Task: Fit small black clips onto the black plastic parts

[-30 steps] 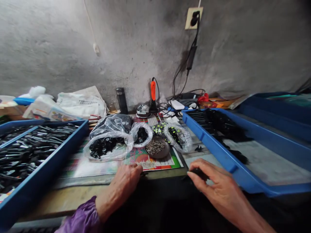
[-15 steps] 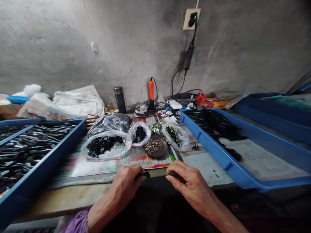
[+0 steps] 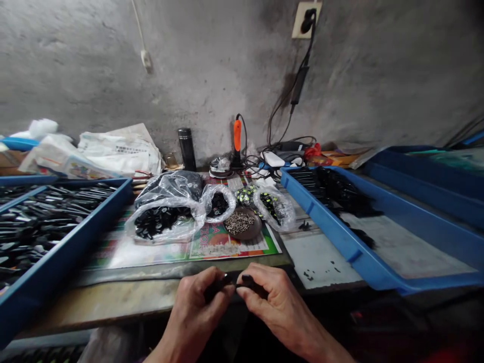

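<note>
Head view, looking down at the front edge of the counter. Grips a black part in the left hand, fingers curled shut round it. Pinches a second black part in the right hand, thumb and forefinger clamped on it. Holds both pieces end to end between the hands, just above the counter's near edge; touching or a hair apart, cannot tell.

Further back, on a printed sheet: a round dish of screws, flanked by a large clear bag of black pieces on the left, a smaller bag just behind, and a bag of green-spotted pieces on the right. At the left, a blue tray full of long dark pieces. At the right, another blue tray with a dark heap at its far end. Against the wall, a black flask and an orange-handled tool, upright, with a cable up to a wall socket.
</note>
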`<state>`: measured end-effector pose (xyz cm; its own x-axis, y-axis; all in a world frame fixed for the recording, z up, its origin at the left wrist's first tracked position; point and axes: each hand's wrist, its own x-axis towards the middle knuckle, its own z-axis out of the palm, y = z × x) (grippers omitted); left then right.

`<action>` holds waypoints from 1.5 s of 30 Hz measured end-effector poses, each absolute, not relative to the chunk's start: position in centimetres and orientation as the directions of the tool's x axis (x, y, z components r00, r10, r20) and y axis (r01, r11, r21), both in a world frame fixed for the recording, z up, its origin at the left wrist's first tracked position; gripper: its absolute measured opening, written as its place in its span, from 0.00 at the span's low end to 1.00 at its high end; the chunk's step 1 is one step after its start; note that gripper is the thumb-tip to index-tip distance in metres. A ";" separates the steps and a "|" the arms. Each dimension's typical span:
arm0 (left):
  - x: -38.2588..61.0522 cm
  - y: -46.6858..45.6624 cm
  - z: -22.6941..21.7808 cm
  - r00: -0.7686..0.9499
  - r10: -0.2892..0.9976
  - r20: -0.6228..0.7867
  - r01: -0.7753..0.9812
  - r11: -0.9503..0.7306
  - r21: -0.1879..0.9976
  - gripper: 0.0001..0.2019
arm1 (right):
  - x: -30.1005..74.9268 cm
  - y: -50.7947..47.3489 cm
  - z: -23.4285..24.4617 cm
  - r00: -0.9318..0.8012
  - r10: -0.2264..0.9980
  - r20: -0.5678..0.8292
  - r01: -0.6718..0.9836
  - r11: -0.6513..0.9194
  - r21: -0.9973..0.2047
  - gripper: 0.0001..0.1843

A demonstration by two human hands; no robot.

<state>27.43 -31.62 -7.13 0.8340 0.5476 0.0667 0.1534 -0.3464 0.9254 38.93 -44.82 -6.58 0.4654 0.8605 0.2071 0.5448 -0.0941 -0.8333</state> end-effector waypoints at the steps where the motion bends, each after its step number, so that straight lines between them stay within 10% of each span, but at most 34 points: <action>1: 27.4 -31.9 -7.3 0.811 0.585 0.020 0.138 -0.224 0.965 0.13 | 38.7 -44.7 -6.7 0.484 0.854 0.191 0.518 -0.104 -0.849 0.07; 11: 26.4 -32.9 -9.3 0.723 0.657 -0.214 -0.042 0.351 0.935 0.21 | 37.1 -43.7 -7.6 0.501 0.865 0.025 0.201 -0.088 -0.976 0.11; 26: 24.7 -31.9 -8.7 0.700 0.666 -0.257 -0.035 0.392 0.919 0.24 | 36.4 -44.0 -8.2 0.483 0.875 0.019 0.508 -0.263 -0.820 0.13; 45: 24.3 -32.6 -8.6 0.667 0.724 -0.174 0.007 0.227 0.974 0.18 | 35.2 -43.6 -9.1 0.442 0.897 -0.003 0.387 -0.193 -0.902 0.11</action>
